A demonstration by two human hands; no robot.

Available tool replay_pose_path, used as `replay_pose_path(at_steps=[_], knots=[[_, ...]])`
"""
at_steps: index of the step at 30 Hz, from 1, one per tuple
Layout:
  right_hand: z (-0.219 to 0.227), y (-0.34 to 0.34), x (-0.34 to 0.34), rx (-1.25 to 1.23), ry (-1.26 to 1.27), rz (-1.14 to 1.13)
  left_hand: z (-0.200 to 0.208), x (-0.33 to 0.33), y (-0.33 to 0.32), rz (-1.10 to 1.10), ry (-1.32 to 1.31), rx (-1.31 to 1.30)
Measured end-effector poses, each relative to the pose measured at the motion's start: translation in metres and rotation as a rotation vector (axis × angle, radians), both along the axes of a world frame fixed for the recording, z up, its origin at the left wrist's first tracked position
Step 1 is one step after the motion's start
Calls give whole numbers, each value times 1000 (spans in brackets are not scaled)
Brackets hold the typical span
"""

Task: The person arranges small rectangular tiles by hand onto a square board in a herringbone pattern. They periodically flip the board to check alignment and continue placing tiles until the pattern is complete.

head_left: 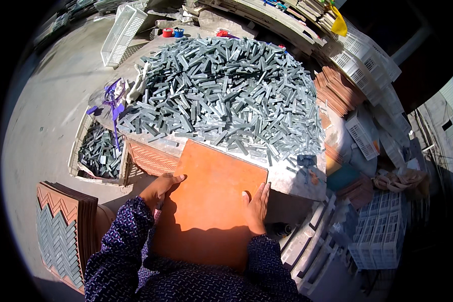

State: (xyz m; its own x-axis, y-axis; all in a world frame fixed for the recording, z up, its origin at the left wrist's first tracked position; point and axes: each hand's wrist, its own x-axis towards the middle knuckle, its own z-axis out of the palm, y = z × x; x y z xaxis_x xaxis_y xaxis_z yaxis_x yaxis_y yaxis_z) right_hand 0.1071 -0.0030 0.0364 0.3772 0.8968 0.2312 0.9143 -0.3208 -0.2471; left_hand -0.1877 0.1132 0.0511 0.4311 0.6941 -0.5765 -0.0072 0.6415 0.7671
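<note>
A flat, smooth orange panel (211, 201) lies in front of me, its far edge against the near side of a work table (299, 186). My left hand (161, 189) grips its left edge, thumb on top. On the right edge is my right hand (256, 206), the thumb on the face and the fingers along the side. Shadow covers the panel's near part, next to my body. Beyond it, a large heap of grey-green stone strips (211, 85) covers much of the table. Partly hidden behind the panel's left side is an orange tray with herringbone grooves (151, 158).
Left of the table stands a crate (74, 160) of loose strips. A stack of orange trays (88, 226), its front one filled with herringbone strips, stands at lower left. White plastic crates (377, 231), wooden pallets (307, 241) and more orange trays (340, 90) crowd the right side.
</note>
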Motion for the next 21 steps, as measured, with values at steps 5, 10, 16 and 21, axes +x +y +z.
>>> replay_pose_path(at_steps=[5,10,16,21], knots=[[-25,-41,14,-48,1423,-244,-31,-26,-26,-114,-101,-89],[19,-51,-42,-16,1897,-90,-32,-55,-42,-105,-86,-124],[13,-89,-77,-34,1881,-72,-32,-82,-61,-71,-173,-189],[-7,-107,-47,-145,1847,-113,-2,-79,-69,-105,-186,-303]])
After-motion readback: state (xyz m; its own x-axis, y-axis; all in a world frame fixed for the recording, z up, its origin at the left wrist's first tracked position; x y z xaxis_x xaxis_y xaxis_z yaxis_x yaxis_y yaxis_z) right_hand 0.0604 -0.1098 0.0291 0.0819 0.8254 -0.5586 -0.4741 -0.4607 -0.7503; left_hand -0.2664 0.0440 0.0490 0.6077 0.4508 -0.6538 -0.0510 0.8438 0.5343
